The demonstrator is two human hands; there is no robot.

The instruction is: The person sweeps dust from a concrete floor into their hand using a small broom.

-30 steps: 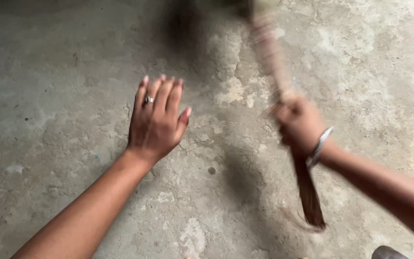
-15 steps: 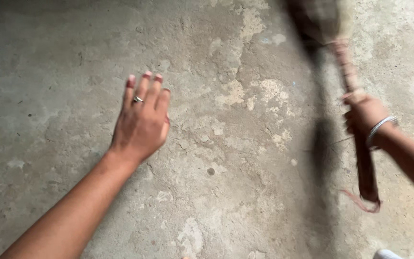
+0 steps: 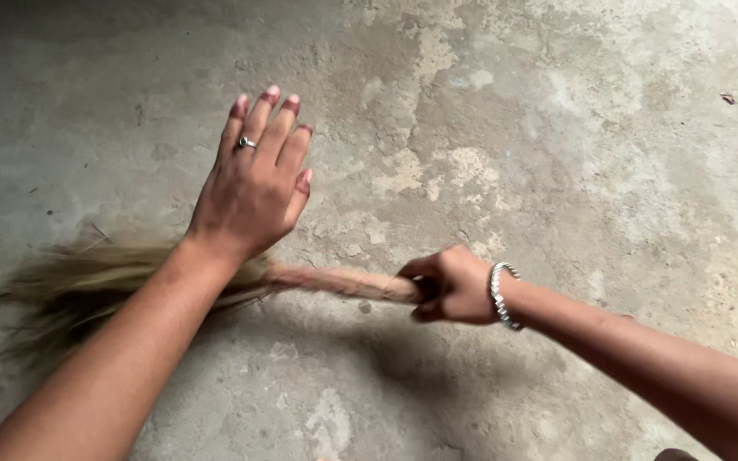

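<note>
As one broom sweeps, two hands

1. One broom, a bundle of straw-coloured bristles with a bound handle.
2. Two hands: one left hand, one right hand.
3. One ring, on a finger of the left hand.
4. One silver beaded bracelet, on the right wrist.
5. One concrete floor, patchy and worn.
</note>
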